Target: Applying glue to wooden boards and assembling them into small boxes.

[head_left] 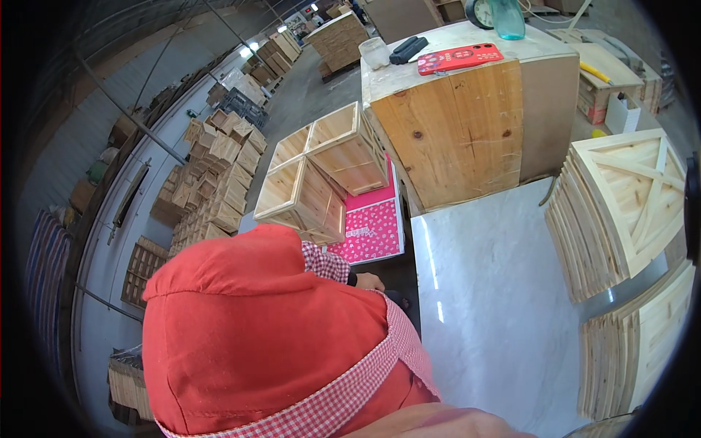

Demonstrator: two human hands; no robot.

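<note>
My left hand (369, 282) is low, past the red sleeve and a checked cuff, with a dark band at the wrist. Its fingers are mostly hidden, so I cannot make out whether it holds anything. Close to it lies a pink patterned board or box top (369, 232), bearing pale wooden crates (303, 201) grouped together. To the hand's right is the edge of a white marble-look tabletop (496, 306). My right hand is out of sight. Red clothing and a checked apron strap cover much of the lower view.
Stacked wooden panels with cross braces (628, 197) stand right of the tabletop, with another stack (635, 350) nearer. Beyond is a wooden cabinet (453, 131), carrying a red phone (460, 58), a dark object (408, 50), a cup and a bottle. Many crates (219, 168) line the left wall.
</note>
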